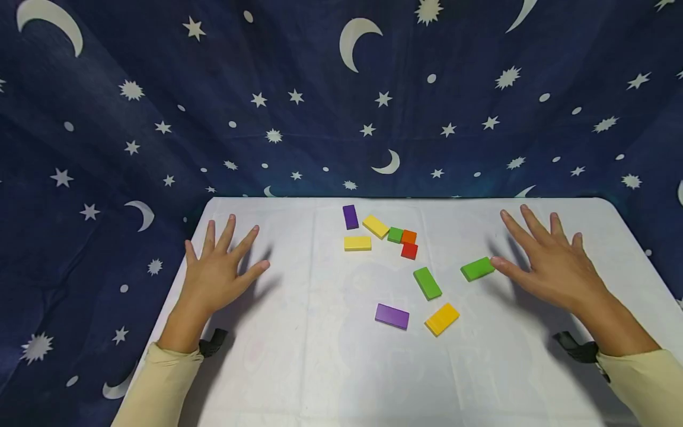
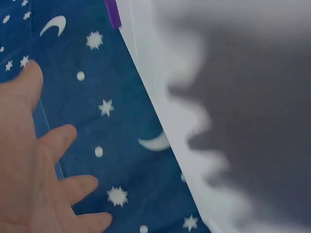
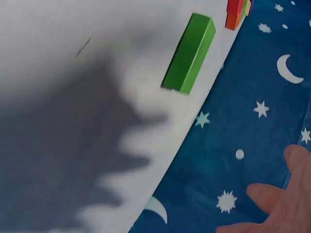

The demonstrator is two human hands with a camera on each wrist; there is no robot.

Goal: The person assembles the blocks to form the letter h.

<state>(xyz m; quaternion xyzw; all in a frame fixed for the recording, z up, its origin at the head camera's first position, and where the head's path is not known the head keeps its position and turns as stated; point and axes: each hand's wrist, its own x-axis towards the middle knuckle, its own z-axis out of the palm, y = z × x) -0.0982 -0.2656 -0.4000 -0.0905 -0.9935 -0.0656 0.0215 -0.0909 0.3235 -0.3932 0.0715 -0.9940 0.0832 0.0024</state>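
- Green block [image 1: 476, 270] nearest the right hand [image 1: 560, 270]: flat on the white worktop [image 1: 331, 367], one end overlapped by the thumb tip in the head view; well apart from the visible fingers [image 3: 265, 196] in the right wrist view.
- Right hand: raised above the worktop, back toward the head camera, fingers straight and spread wide, holding nothing, shadow cast below.
- Left hand [image 1: 216, 276]: likewise raised, over the worktop's left part, fingers straight and fanned apart, holding nothing.
- Yellow block [image 1: 357, 244]: nearest to the left hand, though well apart from it, lying crosswise.
- Purple block [image 1: 350, 217]: just beyond the yellow one, near the worktop's far edge.
- Slanted yellow block [image 1: 376, 226]: between the purple block and a far cluster.
- Far cluster: small green block [image 1: 395, 235] and orange block [image 1: 408, 237] side by side, red block [image 1: 409, 251] right in front of the orange.
- Second green block [image 1: 427, 283]: slanted, near the middle.
- Amber block [image 1: 441, 320]: nearer the person, slanted the opposite way.
- Second purple block [image 1: 392, 316]: left of the amber, slightly tilted from crosswise.
- Wrists: dark bands [image 1: 213, 343] beside pale yellow sleeves [image 1: 165, 379].
- Dark blue cloth [image 1: 299, 59]: behind and left of the worktop, printed with pale moons and stars.
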